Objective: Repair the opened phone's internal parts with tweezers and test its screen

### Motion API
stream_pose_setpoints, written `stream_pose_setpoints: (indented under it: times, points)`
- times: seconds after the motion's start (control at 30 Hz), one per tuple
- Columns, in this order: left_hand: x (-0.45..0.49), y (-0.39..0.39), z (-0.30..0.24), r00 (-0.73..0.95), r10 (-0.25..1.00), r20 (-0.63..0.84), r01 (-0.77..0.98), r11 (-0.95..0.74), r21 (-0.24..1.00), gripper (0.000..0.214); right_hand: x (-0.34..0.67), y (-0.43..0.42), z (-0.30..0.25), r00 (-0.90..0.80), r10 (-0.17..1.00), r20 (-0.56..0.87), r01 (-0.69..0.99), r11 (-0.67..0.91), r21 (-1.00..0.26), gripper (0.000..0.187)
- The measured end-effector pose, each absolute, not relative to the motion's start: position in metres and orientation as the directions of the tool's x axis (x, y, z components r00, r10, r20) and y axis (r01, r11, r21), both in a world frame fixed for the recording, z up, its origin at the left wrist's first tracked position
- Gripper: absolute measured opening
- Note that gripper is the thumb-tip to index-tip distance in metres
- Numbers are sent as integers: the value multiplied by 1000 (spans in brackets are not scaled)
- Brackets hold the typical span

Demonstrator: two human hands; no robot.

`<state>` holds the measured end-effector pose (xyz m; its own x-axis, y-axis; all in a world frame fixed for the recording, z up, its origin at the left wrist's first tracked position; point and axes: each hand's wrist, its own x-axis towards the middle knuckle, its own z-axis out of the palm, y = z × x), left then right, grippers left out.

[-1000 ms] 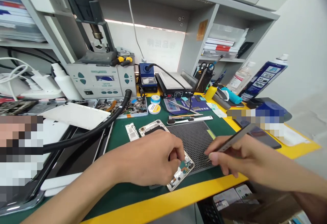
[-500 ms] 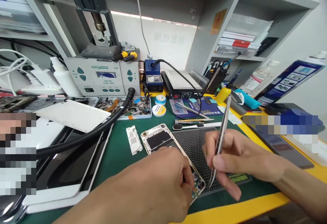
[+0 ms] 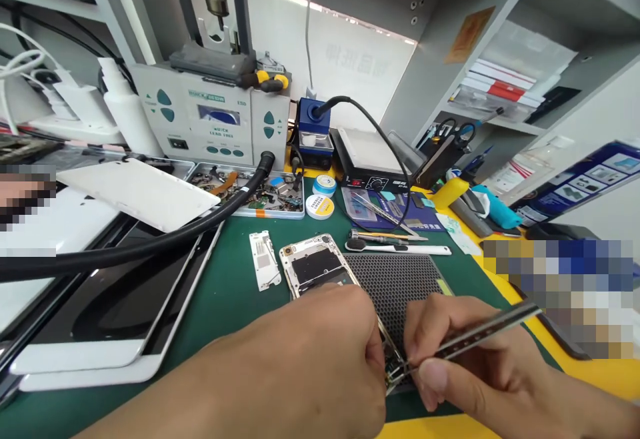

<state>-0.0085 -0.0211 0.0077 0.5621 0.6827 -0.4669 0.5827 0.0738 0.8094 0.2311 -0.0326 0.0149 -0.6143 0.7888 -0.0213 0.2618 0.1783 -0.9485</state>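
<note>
An opened smartphone (image 3: 316, 267) lies on the dark perforated pad (image 3: 400, 282) and green mat, its black battery area and inner parts showing. My left hand (image 3: 305, 352) is closed over its lower half; the curled fingertips at the phone's edge are mostly hidden. Pinched in my right hand (image 3: 460, 352) are metal tweezers (image 3: 487, 331), slanted low, with their tips at the phone's bottom end beside my left fingers. Whether the tips hold a small part cannot be made out. A white phone bracket (image 3: 265, 261) lies left of the phone.
Behind the phone lie a toothbrush (image 3: 400, 247) and round tins (image 3: 320, 206). A parts tray (image 3: 280, 211) sits before the hot-air station (image 3: 215, 119). Its black hose (image 3: 200, 242) crosses above screens (image 3: 135, 292) on the left. A heating plate (image 3: 370, 159) stands further back.
My right hand has tipped the tweezers from nearly upright to a low slant and brought their tips to the phone's bottom end. My left hand stays on the phone. The view has shifted slightly.
</note>
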Motion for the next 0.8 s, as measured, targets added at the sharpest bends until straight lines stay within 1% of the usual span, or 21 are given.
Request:
stream_pose_setpoints:
  times: [0.1, 0.23, 0.4, 0.53, 0.6, 0.7, 0.8]
  points:
    - [-11, -18, 3, 611, 640, -466, 552, 77, 830, 13, 228, -36, 16, -565, 823, 56, 307, 273, -912, 13]
    - [-11, -17, 1, 666, 605, -435, 521, 40, 852, 14, 226, -34, 20, -626, 774, 95, 335, 378, -863, 11]
    - [-8, -16, 9, 652, 598, -466, 550, 49, 834, 12, 226, -37, 17, -561, 823, 83, 361, 333, -871, 9]
    - [-8, -13, 15, 649, 579, -494, 568, 64, 821, 8, 227, -35, 16, -598, 797, 86, 361, 364, -859, 9]
    - [-7, -12, 18, 649, 575, -498, 574, 59, 817, 6, 229, -31, 18, -648, 757, 84, 359, 401, -843, 11]
    - [-6, -10, 22, 646, 575, -502, 581, 56, 812, 12, 232, -27, 20, -712, 698, 78, 350, 449, -822, 15]
    - [-5, -10, 24, 644, 568, -513, 587, 63, 807, 15, 233, -28, 19, -707, 703, 78, 343, 436, -832, 13]
